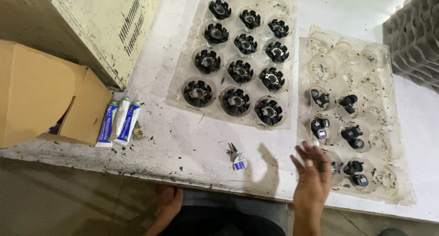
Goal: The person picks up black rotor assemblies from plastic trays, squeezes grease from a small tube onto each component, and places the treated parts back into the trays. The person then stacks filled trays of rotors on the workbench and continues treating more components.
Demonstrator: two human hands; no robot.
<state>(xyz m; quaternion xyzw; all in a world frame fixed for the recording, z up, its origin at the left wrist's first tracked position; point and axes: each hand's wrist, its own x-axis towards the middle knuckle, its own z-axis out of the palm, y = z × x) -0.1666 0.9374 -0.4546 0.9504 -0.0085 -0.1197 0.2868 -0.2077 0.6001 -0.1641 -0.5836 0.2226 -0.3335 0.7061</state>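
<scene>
open hand over the small-parts tray

white, grimy bench point(192, 140) speckled with black debris runs under everything, with a dark floor below its front edge. the right hand point(312, 179) hovers above the near left corner of a clear plastic tray point(393, 121), fingers spread apart and holding nothing. just beyond the fingertips sit small black parts point(352, 136) in the tray's pockets, six or so showing, and the nearest pocket lies partly hidden under the fingers. off to the thumb side of that hand, a small squeezed tube point(238, 162) lies on the bench, apart from it. farther out on the same side rests a second clear tray point(233, 62) filled with twelve round black ring-shaped parts point(239, 71). the left hand point(167, 204) hangs low below the bench edge, well apart from any part; whether it is curled or loose i cannot tell.

likely trouble: the tray is thin and light, so a sweep of the spread fingers could nudge it or tip a small part out of its shallow pocket. loose grit could also cling to any part set down on the bench. three white and blue tubes point(120, 122) and a cardboard box point(41, 94) lie far off past the left hand.
</scene>
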